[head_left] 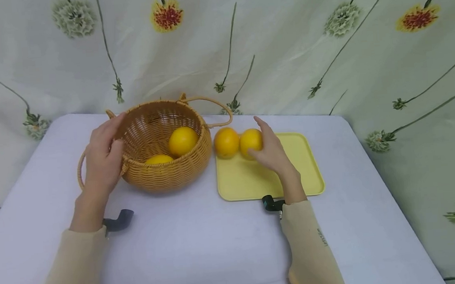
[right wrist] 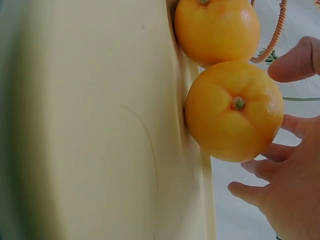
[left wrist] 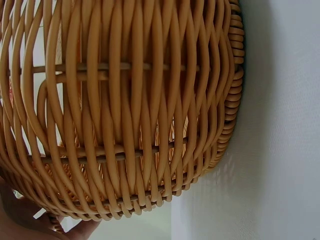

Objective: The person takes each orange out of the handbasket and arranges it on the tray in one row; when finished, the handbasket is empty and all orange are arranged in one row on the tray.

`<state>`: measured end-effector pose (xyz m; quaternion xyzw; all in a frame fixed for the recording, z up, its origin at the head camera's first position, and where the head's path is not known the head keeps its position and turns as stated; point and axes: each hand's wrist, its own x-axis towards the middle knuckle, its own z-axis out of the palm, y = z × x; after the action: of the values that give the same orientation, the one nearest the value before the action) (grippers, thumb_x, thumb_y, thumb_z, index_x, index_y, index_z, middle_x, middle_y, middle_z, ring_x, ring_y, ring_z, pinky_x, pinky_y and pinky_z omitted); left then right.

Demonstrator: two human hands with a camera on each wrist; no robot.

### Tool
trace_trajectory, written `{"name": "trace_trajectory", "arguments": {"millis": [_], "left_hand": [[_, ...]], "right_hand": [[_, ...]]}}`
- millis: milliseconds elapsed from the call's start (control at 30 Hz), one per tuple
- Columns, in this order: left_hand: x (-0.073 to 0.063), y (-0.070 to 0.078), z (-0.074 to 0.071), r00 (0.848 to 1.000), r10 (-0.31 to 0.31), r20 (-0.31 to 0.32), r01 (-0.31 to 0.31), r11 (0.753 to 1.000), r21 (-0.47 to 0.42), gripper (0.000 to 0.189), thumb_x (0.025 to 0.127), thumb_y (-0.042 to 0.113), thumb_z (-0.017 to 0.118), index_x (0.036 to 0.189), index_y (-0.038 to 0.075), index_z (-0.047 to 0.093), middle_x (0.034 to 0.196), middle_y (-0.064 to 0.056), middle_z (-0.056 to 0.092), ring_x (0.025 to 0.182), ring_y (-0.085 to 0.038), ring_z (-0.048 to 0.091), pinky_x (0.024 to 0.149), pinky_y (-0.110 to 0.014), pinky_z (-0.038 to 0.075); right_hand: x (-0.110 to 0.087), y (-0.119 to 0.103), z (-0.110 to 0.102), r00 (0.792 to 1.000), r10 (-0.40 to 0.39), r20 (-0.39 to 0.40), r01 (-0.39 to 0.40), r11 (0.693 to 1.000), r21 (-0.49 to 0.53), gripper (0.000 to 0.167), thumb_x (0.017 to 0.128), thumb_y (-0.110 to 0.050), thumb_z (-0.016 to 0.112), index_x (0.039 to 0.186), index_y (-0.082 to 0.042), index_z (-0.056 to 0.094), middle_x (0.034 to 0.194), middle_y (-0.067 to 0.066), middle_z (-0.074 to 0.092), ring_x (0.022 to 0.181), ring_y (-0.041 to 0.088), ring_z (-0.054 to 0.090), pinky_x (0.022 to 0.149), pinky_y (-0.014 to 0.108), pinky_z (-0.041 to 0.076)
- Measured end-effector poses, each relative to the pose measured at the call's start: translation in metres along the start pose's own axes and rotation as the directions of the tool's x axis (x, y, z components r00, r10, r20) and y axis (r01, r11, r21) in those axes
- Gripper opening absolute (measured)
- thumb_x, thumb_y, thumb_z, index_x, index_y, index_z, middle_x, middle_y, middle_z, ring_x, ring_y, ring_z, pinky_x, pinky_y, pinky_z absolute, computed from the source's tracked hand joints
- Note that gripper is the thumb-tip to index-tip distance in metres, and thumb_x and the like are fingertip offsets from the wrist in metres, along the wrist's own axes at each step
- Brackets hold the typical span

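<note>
A round wicker basket (head_left: 166, 176) stands on the table, holding an orange (head_left: 183, 141) and a second one (head_left: 158, 159) partly hidden by the front rim. At the basket's left side, my left hand (head_left: 106, 154) grips the rim; in the left wrist view its fingers (left wrist: 82, 229) show beside the weave. Two oranges sit side by side at the back left of a yellow tray (head_left: 250, 180). Around the right-hand orange (right wrist: 234, 111) my right hand (head_left: 269, 150) is spread, thumb on the near side and fingers reaching behind. The other orange (head_left: 226, 142) touches its neighbour.
One looped handle (head_left: 212, 98) of the basket leans out over the table toward the tray. A white cloth covers the table (head_left: 196, 251). Behind it hangs a flower-printed curtain (head_left: 284, 44). Dark wrist camera mounts (head_left: 119, 221) jut inward from both sleeves.
</note>
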<state>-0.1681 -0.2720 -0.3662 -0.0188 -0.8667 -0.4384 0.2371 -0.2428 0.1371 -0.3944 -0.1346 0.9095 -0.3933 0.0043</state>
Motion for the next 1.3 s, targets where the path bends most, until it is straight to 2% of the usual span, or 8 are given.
{"name": "trace_trajectory", "arguments": {"millis": [400, 667, 833, 1033, 1167, 1300], "left_hand": [[-0.003, 0.002, 0.001, 1.000, 0.009, -0.008, -0.009, 1.000, -0.005, 0.059, 0.101, 0.012, 0.040, 0.156, 0.028, 0.055, 0.161, -0.004, 0.052, 0.151, -0.028, 0.041, 0.128, -0.050, 0.030], [-0.004, 0.003, 0.002, 0.999, 0.032, -0.005, -0.032, 0.999, -0.010, 0.060, 0.100, 0.007, 0.041, 0.155, 0.025, 0.056, 0.160, -0.007, 0.052, 0.151, -0.031, 0.041, 0.127, -0.052, 0.030], [-0.005, 0.003, 0.002, 0.999, 0.044, -0.003, -0.044, 0.999, -0.011, 0.059, 0.100, 0.008, 0.041, 0.155, 0.024, 0.056, 0.159, -0.009, 0.053, 0.150, -0.032, 0.042, 0.127, -0.053, 0.031], [-0.005, 0.004, -0.002, 0.998, 0.049, -0.025, -0.049, 0.999, 0.000, 0.059, 0.099, 0.007, 0.042, 0.154, 0.022, 0.057, 0.157, -0.010, 0.055, 0.149, -0.032, 0.044, 0.126, -0.051, 0.032], [-0.005, 0.004, -0.003, 0.999, 0.039, -0.027, -0.039, 0.999, -0.005, 0.059, 0.100, 0.007, 0.041, 0.154, 0.024, 0.057, 0.158, -0.008, 0.054, 0.148, -0.031, 0.044, 0.126, -0.050, 0.033], [-0.004, 0.002, -0.001, 0.999, 0.035, -0.023, -0.035, 0.999, -0.010, 0.058, 0.101, 0.010, 0.040, 0.154, 0.026, 0.057, 0.158, -0.006, 0.054, 0.149, -0.028, 0.043, 0.126, -0.048, 0.034]], "right_hand": [[0.000, -0.009, 0.000, 0.989, -0.091, -0.115, 0.097, 0.994, 0.051, 0.086, 0.085, -0.019, 0.058, 0.167, -0.020, 0.029, 0.174, 0.005, 0.028, 0.161, 0.030, 0.023, 0.130, 0.058, 0.023], [-0.005, -0.016, 0.003, 0.977, -0.148, -0.157, 0.156, 0.987, 0.043, 0.082, 0.085, -0.021, 0.060, 0.164, -0.019, 0.036, 0.172, 0.007, 0.033, 0.161, 0.030, 0.024, 0.129, 0.059, 0.023], [-0.008, -0.024, 0.007, 0.974, -0.166, -0.156, 0.176, 0.983, 0.055, 0.081, 0.088, -0.021, 0.064, 0.164, -0.019, 0.036, 0.172, 0.007, 0.032, 0.161, 0.030, 0.024, 0.129, 0.060, 0.022], [-0.008, -0.046, 0.016, 0.965, -0.230, -0.125, 0.241, 0.967, 0.084, 0.083, 0.096, -0.049, 0.070, 0.166, -0.026, 0.032, 0.174, 0.000, 0.027, 0.162, 0.026, 0.024, 0.128, 0.061, 0.024], [-0.010, -0.063, 0.016, 0.956, -0.282, -0.081, 0.289, 0.953, 0.092, 0.087, 0.094, -0.066, 0.063, 0.167, -0.031, 0.030, 0.174, -0.005, 0.027, 0.162, 0.023, 0.023, 0.127, 0.062, 0.025], [-0.009, -0.078, 0.012, 0.947, -0.321, -0.005, 0.320, 0.942, 0.102, 0.088, 0.095, -0.064, 0.064, 0.168, -0.032, 0.026, 0.173, -0.008, 0.028, 0.162, 0.019, 0.023, 0.128, 0.058, 0.024]]}}
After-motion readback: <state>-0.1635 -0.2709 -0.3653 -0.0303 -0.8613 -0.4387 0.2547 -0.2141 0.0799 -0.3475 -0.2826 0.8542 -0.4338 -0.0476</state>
